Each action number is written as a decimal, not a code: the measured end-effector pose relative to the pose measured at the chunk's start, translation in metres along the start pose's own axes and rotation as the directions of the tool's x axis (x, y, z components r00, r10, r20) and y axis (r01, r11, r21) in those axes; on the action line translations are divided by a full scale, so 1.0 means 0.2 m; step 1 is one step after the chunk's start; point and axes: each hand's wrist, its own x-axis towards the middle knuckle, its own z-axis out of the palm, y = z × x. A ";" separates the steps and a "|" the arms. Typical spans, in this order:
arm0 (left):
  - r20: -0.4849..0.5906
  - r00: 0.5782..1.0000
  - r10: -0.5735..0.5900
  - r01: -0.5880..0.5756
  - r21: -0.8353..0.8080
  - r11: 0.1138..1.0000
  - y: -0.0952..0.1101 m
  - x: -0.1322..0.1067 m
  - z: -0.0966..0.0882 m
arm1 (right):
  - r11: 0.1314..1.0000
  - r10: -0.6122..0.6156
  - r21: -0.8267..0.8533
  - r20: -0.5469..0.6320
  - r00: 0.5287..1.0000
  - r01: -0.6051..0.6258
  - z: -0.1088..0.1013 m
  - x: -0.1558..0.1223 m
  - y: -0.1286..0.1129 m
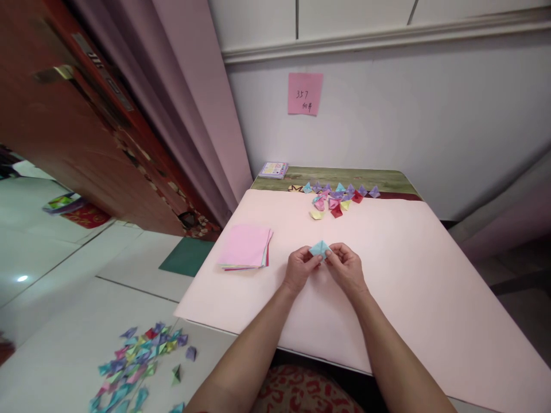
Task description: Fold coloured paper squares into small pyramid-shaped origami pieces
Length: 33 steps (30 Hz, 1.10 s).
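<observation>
A small light-blue folded paper piece (320, 248) is held up over the table between both hands. My left hand (300, 268) pinches its left side, thumb in front. My right hand (346, 267) pinches its right side, the thumb pressing near the lower right edge. Both hands are closed on the paper, and the fingers behind it are partly hidden. Left of my hands lies a stack of square coloured paper (246, 245), pink on top. Beyond the hands sits a group of small folded paper pieces (336, 210) in purple, blue, pink, red and yellow.
The pink-covered table (400, 275) stands against a white wall bearing a pink note (305, 93). A small stack of cards (274, 170) lies at its back left corner. Many folded pieces (142, 355) are scattered on the floor at left, near a wooden door (107, 132) and purple curtain (189, 86).
</observation>
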 end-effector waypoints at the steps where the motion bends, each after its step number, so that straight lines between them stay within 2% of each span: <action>1: -0.010 1.000 -0.007 0.007 -0.012 1.000 0.00 0.00 0.00 | 1.000 0.002 0.003 0.003 1.000 -0.002 0.00 0.00 0.01; 9: -0.073 0.997 0.002 -0.005 -0.048 0.999 0.02 0.00 0.00 | 1.000 0.010 0.017 -0.024 1.000 -0.009 0.00 0.01 0.04; 15: -0.082 0.996 -0.019 0.013 -0.066 0.998 0.03 0.00 0.01 | 0.998 0.029 0.057 -0.026 0.999 -0.027 0.00 0.01 0.04; 21: -0.063 0.997 -0.050 0.044 -0.092 0.995 0.04 0.00 0.01 | 0.993 0.064 0.101 0.034 0.997 -0.067 -0.02 0.01 0.02; 29: -0.078 0.996 -0.037 0.028 -0.116 0.993 0.04 -0.01 0.01 | 0.987 0.035 0.160 -0.014 0.999 -0.032 -0.01 0.01 0.03; 33: -0.084 0.996 -0.043 0.031 -0.143 0.989 0.02 -0.01 0.01 | 0.977 0.036 0.208 0.020 0.999 -0.039 -0.01 0.01 0.02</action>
